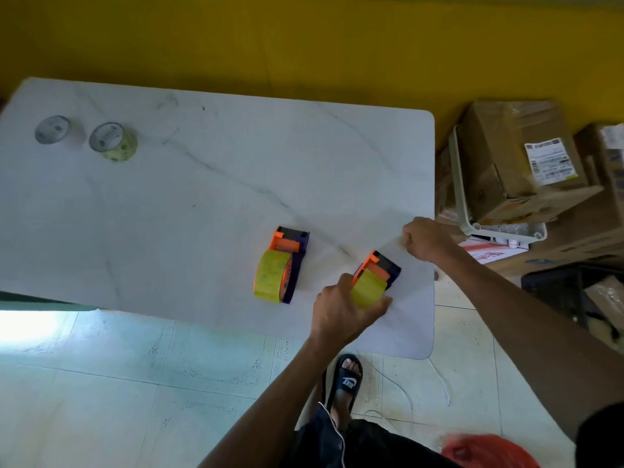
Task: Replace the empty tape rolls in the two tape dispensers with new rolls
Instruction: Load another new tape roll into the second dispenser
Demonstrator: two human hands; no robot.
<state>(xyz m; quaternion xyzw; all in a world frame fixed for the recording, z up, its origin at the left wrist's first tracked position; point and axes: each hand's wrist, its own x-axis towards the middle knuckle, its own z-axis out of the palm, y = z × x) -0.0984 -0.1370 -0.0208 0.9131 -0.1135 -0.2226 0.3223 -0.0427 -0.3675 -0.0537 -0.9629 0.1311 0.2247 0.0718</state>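
Overhead, marble-look table (202, 184), yellow wall (304, 38)

Table (202, 204) lies open between far rolls (114, 141) and near dispensers (282, 265).

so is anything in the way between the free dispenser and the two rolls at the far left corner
Nothing visible. The free dispenser and the two rolls have only bare table between them. Both hands are on the other dispenser: the left hand grips it, the right hand pulls tape.

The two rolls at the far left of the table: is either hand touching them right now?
No. Both rolls sit untouched, while the left hand and right hand work at the near dispenser.
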